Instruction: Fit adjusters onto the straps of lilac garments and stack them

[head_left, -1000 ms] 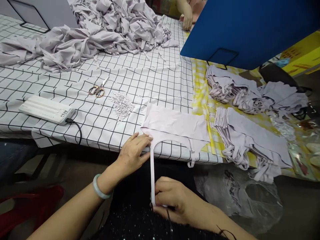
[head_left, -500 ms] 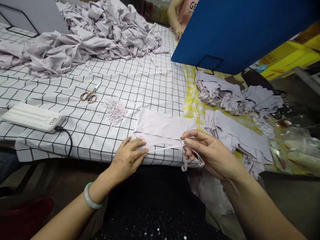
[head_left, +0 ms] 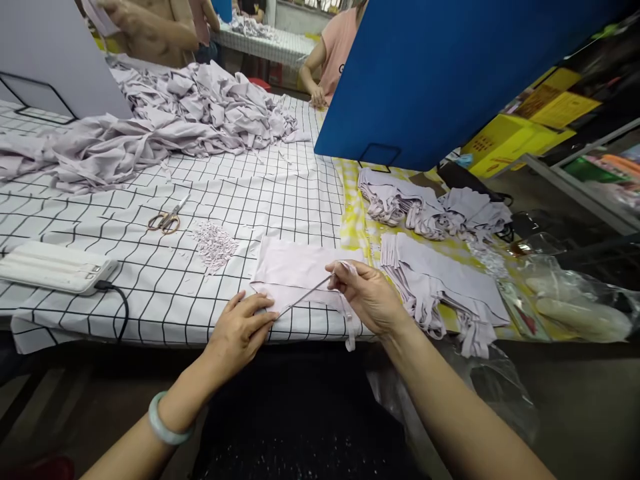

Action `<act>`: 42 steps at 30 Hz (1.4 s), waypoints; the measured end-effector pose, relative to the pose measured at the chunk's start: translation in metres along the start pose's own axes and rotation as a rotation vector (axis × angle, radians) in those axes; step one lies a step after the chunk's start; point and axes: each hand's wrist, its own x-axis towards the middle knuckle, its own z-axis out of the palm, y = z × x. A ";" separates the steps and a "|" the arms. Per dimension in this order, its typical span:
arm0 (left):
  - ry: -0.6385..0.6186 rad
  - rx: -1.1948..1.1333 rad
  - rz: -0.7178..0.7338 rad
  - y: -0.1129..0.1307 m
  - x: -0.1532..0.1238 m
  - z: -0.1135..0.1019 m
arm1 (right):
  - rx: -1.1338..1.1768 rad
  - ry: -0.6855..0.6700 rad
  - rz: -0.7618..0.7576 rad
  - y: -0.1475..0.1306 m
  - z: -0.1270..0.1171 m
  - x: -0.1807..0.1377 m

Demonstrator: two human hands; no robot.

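Observation:
A pale lilac garment (head_left: 293, 267) lies flat near the front edge of the checked tablecloth (head_left: 250, 200). My left hand (head_left: 239, 328) presses on its near left corner, fingers stretched flat over the cloth. My right hand (head_left: 367, 297) is closed in a pinch on the garment's thin strap (head_left: 305, 297), which runs taut from the left hand up to the right fingers. Another strap end (head_left: 350, 330) hangs off the table edge below my right hand.
Scissors (head_left: 166, 219) and a small heap of fabric snippets (head_left: 214, 243) lie left of the garment. A white power bank (head_left: 53, 267) with cable sits far left. Stacked lilac pieces (head_left: 440, 280) lie right, a big fabric pile (head_left: 200, 117) behind, a blue board (head_left: 450, 73) upright. Other people stand at the back.
My right hand has carried the strap from down at my lap up and over the garment, pulling it taut. The left hand stayed on the corner. The view tilted up.

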 end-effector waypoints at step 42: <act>-0.160 -0.226 -0.082 0.014 0.080 0.006 | -0.127 -0.014 0.274 0.058 0.035 -0.029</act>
